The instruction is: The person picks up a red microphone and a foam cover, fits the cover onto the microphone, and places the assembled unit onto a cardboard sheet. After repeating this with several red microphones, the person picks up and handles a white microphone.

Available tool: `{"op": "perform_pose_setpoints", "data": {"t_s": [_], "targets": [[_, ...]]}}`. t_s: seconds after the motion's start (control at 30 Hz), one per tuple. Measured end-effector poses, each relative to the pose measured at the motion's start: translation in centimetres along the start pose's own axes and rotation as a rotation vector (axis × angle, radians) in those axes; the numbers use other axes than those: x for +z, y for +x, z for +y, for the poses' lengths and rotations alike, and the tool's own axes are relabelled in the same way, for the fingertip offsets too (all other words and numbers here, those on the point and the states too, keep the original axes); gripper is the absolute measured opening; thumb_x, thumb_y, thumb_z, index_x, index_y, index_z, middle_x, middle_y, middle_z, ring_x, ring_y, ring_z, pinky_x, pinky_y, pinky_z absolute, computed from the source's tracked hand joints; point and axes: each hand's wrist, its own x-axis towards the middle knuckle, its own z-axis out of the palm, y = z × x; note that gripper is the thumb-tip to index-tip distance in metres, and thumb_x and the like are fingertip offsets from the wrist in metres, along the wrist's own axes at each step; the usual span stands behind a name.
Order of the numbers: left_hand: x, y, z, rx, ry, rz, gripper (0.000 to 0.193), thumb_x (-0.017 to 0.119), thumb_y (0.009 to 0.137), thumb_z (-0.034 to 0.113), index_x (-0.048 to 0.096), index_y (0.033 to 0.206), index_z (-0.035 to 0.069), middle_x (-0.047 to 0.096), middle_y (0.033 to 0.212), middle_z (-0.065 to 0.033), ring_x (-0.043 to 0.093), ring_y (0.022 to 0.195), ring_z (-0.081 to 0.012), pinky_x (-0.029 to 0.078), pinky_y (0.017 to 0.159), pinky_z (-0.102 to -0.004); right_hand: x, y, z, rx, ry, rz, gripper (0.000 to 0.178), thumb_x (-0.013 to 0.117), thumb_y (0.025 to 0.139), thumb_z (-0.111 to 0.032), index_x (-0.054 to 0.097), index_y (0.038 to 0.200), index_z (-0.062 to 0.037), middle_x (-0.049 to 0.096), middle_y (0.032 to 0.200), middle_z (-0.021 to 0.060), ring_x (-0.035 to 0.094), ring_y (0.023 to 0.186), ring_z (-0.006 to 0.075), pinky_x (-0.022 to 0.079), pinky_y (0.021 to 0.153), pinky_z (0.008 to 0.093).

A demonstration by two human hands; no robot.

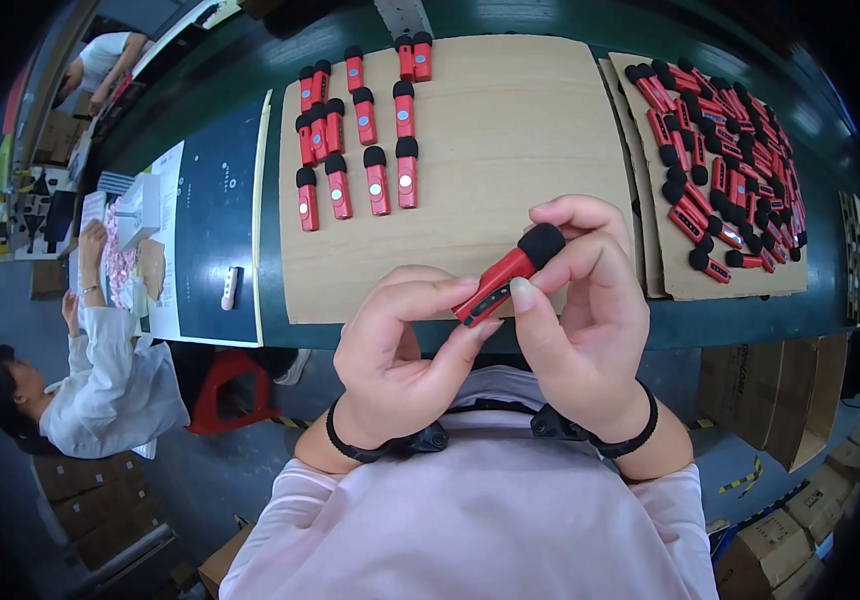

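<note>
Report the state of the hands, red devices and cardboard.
Left hand, pinching held device's lower end
Right hand, pinching it near the foam
Held device, tilted, foam end at right
Spread devices, in loose rows
Heaped devices, jumbled together
Large cardboard, lying flat, partly covered
Smaller cardboard, under the heap

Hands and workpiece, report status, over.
Left hand pinching the uncovered end of small red stick-shaped device with black foam tip. Right hand gripping near the tip. Nothing visible in the way.
</note>
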Motion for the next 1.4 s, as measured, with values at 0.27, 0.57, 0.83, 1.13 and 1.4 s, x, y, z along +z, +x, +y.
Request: {"op": "perform_pose_setpoints", "data": {"t_s": [0.27,0.57,0.83,1.13,1.4], "targets": [[0.4,0.3,0.4,-0.103,-0.226,0.002,0.026,0.063,0.084,-0.01,0.055,0.108,-0.006,0.058,0.1,-0.0144,0.056,0.088,-0.0177,0.045,0.08,-0.0267,0.4,-0.3,-0.4,-0.118,-0.096,0.079,0.017,0.068,0.08,0.0,0.052,0.086,-0.0042,0.045,0.122,0.0169,0.048,0.105,0.0228,0.04,0.095,0.036],[0.1,0.6,-0.4,0.024,-0.053,0.006,0.021,0.06,0.084,-0.011,0.056,0.104,-0.006,0.057,0.097,-0.0141,0.055,0.084,-0.0169,0.044,0.075,-0.0257,1.0,-0.4,0.3,-0.182,-0.189,0.144,0.02,0.072,0.07,0.0,0.057,0.082,-0.0024,0.05,0.115,0.0217,0.053,0.101,0.0286,0.046,0.084,0.035],[0.3,0.7,-0.5,0.084,-0.042,0.027,0.02,0.06,0.084,-0.011,0.056,0.103,-0.005,0.057,0.096,-0.014,0.055,0.083,-0.0184,0.043,0.073,-0.0261,1.1,-0.5,0.6,-0.203,-0.052,0.177,0.027,0.072,0.078,-0.003,0.055,0.098,-0.0036,0.046,0.124,0.0171,0.05,0.108,0.0242,0.042,0.094,0.0359],[0.3,0.6,-0.8,0.129,-0.044,0.039,0.02,0.059,0.084,-0.011,0.056,0.103,-0.005,0.057,0.096,-0.0142,0.054,0.082,-0.0186,0.044,0.072,-0.0265,1.6,-0.3,-0.4,0.354,0.549,-0.011,0.03,0.07,0.08,0.001,0.057,0.107,-0.002,0.053,0.111,0.0092,0.053,0.103,0.0169,0.039,0.094,0.0295],[0.5,0.5,-1.1,0.147,-0.007,0.051,0.02,0.061,0.084,-0.01,0.056,0.103,-0.005,0.057,0.096,-0.0149,0.054,0.081,-0.019,0.044,0.071,-0.0269,1.9,-0.5,-0.3,0.376,0.579,-0.001,0.02,0.068,0.083,0.004,0.059,0.1,-0.0008,0.056,0.101,0.0066,0.054,0.098,0.0152,0.041,0.089,0.028]]}}
